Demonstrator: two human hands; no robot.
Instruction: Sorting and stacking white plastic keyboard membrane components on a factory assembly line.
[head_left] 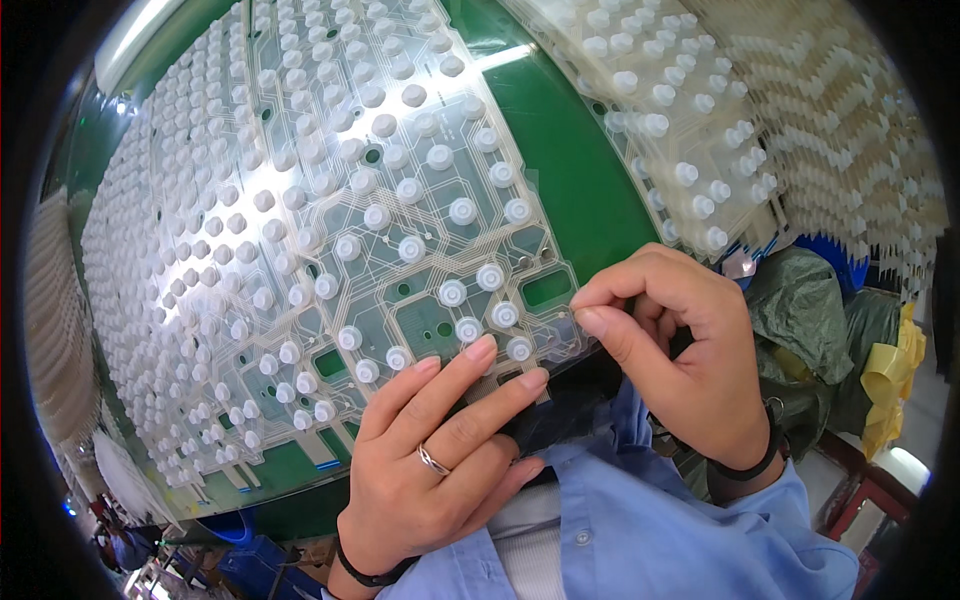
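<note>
Closest is the person's blue shirt (650,500), and above it are the two hands. The clear circuit sheet (437,190) with white domes (410,249) lies on the green tabletop (575,165), in front of both hands; its long axis seems to go away from the body, leaning left. The left hand (440,450) has fingers somewhat spread, at the near edge. The right hand (685,335) is nearer to the right corner: thumb and index finger stand narrow, the sheet to their left. Whether they grip something, I cannot tell.
</note>
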